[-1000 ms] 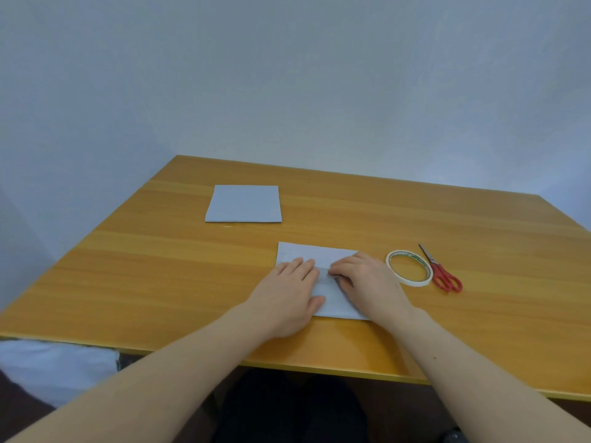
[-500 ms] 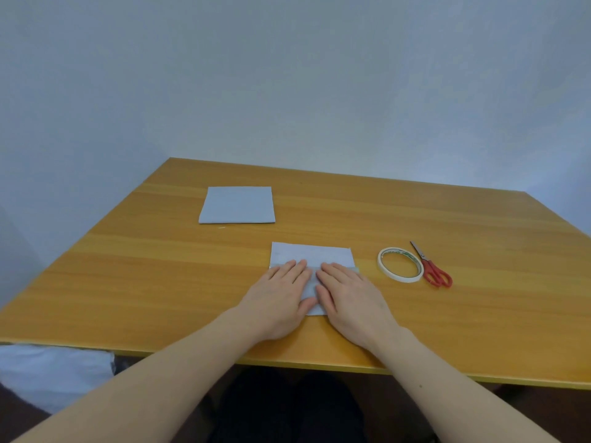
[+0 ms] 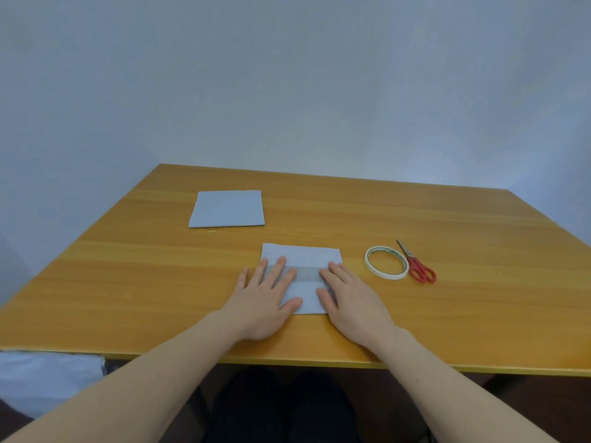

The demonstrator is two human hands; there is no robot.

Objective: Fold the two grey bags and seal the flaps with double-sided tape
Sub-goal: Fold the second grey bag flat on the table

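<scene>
Compared with half a second ago, both hands have slid apart along the near grey folded plastic bag (image 3: 302, 255): they were then side by side with fingers almost touching over its middle, and now a bare strip of the bag shows between them, including a darker horizontal band across its centre. The left hand (image 3: 265, 302) lies flat, palm down, fingers spread, over the bag's left portion, its outer fingers reaching past the bag's left edge onto the wood. The right hand (image 3: 348, 302) lies flat, palm down, over the right portion. Neither grip is closed on anything; both are released and pressing flat. The bag itself sits where it did, in the near middle of the tabletop (image 3: 447, 314), its far edge clear of the fingers. The second grey square folded bag (image 3: 227, 208) lies flat farther back and to the left, well apart from the first, position unchanged. The white ring-shaped roll of double-sided tape (image 3: 386, 266) lies flat just right of the near bag, and the red-handled metal scissors (image 3: 417, 266) lie just beside the roll on its right, blades pointing away; whether the two touch cannot be told. The tabletop is orange-brown wood-grain laminate with a paler yellow front edge. Plain pale blue-grey walls (image 3: 287, 91) enclose it behind and to the left. A white crumpled item (image 3: 48, 378) shows below the tabletop's near left corner.
</scene>
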